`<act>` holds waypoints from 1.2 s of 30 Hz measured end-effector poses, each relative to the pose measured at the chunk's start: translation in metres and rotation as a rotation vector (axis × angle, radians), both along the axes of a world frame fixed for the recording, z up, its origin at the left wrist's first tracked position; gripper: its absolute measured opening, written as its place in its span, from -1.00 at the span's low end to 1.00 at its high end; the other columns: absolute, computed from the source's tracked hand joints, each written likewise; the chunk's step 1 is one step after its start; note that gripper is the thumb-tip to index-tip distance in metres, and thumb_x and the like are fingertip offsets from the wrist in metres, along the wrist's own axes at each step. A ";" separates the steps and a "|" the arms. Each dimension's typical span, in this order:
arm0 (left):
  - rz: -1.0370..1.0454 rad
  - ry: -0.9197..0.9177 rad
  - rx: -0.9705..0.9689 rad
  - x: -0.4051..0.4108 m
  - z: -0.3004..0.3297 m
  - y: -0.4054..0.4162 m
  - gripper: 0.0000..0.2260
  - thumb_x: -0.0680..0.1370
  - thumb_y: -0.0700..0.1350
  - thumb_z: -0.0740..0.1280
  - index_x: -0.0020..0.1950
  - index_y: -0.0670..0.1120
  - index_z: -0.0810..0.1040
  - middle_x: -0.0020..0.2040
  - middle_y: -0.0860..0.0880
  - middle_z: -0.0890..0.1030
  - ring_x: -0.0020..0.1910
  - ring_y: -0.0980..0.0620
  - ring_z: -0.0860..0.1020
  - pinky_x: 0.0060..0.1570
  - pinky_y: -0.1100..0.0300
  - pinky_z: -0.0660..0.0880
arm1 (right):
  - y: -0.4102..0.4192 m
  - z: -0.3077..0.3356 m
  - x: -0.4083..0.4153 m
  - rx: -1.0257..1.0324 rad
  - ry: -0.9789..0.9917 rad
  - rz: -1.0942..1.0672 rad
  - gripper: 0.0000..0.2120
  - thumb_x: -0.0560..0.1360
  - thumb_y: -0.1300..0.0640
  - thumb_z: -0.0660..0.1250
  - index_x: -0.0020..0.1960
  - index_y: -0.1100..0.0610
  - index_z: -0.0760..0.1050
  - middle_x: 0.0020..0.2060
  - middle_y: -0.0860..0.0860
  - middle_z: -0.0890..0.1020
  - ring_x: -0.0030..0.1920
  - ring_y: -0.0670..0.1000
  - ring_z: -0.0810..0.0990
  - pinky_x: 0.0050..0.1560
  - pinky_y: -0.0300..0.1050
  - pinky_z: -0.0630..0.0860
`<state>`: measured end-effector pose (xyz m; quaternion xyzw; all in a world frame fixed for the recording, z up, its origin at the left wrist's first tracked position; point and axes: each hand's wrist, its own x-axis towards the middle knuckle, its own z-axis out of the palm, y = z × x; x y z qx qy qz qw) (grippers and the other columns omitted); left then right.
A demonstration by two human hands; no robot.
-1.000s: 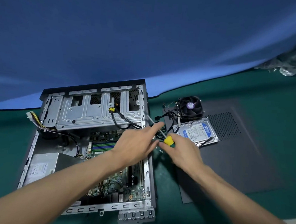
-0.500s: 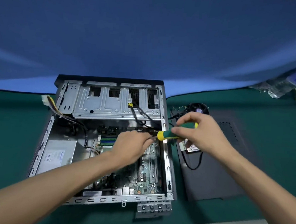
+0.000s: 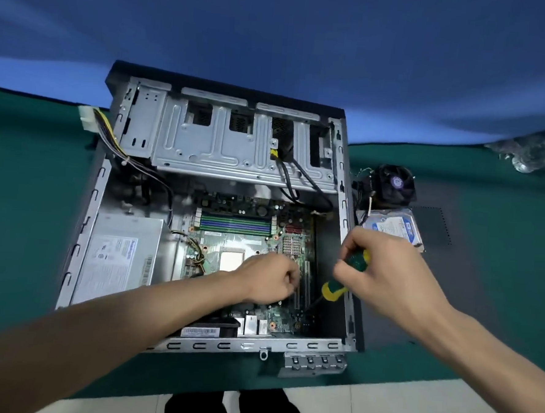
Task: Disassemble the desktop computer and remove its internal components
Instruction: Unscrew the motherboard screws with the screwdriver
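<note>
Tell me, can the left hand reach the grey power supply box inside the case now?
Probably yes. The grey power supply box lies uncovered beside the left forearm, and the left hand appears to hold nothing; only thin wires run along the box's right side.

right hand (image 3: 391, 277) around a screwdriver (image 3: 345, 279) over the motherboard (image 3: 256, 237), curled left hand (image 3: 268, 281) beside it

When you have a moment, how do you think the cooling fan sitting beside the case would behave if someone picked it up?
The cooling fan looks blocky and stiff, so it would probably lift in one piece and not roll. Its thin loose wires would likely dangle and could snag. It rests partly against the hard drive, which might shift when it is lifted.
</note>
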<state>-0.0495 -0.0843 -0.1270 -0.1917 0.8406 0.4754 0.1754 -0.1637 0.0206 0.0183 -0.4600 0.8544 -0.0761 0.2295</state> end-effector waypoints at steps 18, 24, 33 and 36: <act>-0.062 -0.134 0.077 0.001 -0.021 0.004 -0.79 0.51 -0.26 0.23 -0.04 -0.06 0.64 -0.19 0.07 0.59 -0.37 0.25 0.43 -0.41 0.31 0.31 | 0.003 -0.029 0.014 0.133 0.006 0.091 -0.83 0.43 -0.02 0.30 -0.27 -0.06 0.34 -0.35 -0.15 0.48 -0.42 -0.16 0.44 -0.42 -0.27 0.27; -0.073 -0.164 0.078 0.002 -0.019 0.003 -0.80 0.50 -0.26 0.23 -0.05 -0.08 0.64 -0.13 0.00 0.65 -0.18 0.03 0.59 -0.18 0.15 0.53 | 0.002 -0.019 0.025 0.261 0.354 0.281 -0.59 0.46 -0.38 -0.15 -0.13 -0.04 0.13 -0.29 -0.10 0.38 -0.29 0.07 0.54 -0.43 -0.09 0.19; -0.105 -0.155 0.035 0.002 -0.021 0.003 -0.88 0.50 -0.21 0.25 -0.13 -0.04 0.55 -0.18 -0.01 0.61 -0.18 -0.03 0.56 -0.20 0.13 0.52 | -0.009 -0.010 0.035 0.389 0.329 0.410 -0.63 0.58 -0.24 -0.06 -0.10 0.07 0.14 -0.34 0.04 0.42 -0.27 0.14 0.48 -0.37 -0.08 0.26; -0.086 -0.158 0.058 0.001 -0.022 0.004 -0.80 0.47 -0.26 0.24 -0.03 -0.06 0.61 -0.09 -0.03 0.64 -0.11 -0.02 0.57 -0.10 0.10 0.55 | -0.011 -0.001 0.025 0.412 0.116 0.468 -0.82 0.56 -0.03 0.17 0.03 0.03 0.21 -0.11 0.00 0.43 -0.21 0.11 0.43 -0.23 -0.07 0.37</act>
